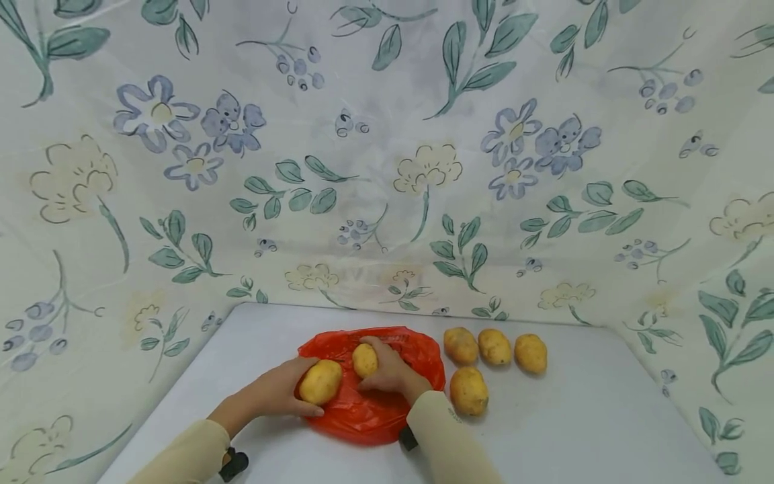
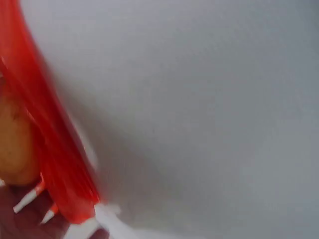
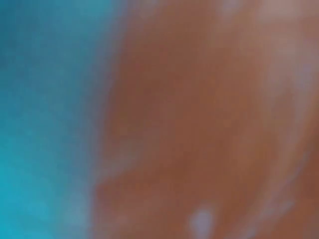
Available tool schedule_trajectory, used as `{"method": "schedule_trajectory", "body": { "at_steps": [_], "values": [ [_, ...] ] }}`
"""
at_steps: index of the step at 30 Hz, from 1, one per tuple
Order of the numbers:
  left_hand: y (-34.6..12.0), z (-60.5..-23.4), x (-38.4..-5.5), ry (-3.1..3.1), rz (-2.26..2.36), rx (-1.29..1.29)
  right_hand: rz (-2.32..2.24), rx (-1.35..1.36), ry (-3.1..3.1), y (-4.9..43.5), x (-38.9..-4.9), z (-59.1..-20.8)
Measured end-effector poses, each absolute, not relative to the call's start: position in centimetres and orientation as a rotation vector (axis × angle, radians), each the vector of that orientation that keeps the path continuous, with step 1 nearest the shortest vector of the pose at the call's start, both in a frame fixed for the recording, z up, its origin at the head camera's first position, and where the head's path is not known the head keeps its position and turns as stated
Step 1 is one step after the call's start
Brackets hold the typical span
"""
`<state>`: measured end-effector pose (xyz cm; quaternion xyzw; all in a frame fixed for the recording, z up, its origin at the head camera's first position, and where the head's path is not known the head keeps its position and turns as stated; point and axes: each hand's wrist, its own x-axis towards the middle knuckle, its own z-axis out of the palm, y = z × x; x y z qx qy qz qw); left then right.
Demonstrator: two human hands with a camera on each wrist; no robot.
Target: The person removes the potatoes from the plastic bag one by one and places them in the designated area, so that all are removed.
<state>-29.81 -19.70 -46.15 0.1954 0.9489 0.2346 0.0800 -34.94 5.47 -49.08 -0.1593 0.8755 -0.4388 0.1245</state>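
Note:
A red plastic bag (image 1: 363,420) lies spread on the white table, in the middle of the head view. At its left side my left hand (image 1: 284,390) grips a yellow potato (image 1: 321,382), thumb in front and fingers behind. My right hand (image 1: 390,368) reaches over the bag and holds a smaller potato (image 1: 365,361) between fingers and thumb. In the left wrist view, the potato (image 2: 17,139) shows at the left edge beside the red plastic, with fingertips (image 2: 30,214) below it. The right wrist view is too blurred to make out anything.
Right of the bag, three potatoes stand in a row: a left one (image 1: 461,346), a middle one (image 1: 494,347) and a right one (image 1: 531,353). A larger potato (image 1: 469,391) lies nearer. Floral cloth (image 1: 375,269) rises behind the table (image 1: 574,417).

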Motion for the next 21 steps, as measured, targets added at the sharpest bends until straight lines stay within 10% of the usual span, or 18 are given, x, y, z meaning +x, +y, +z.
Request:
{"method": "schedule_trajectory", "body": {
  "at_steps": [21],
  "values": [
    [-20.0,-46.9,-30.8,2.729,0.488,0.501,-1.439,-0.365,2.374,6.1,-34.7,-49.3]
  ]
}}
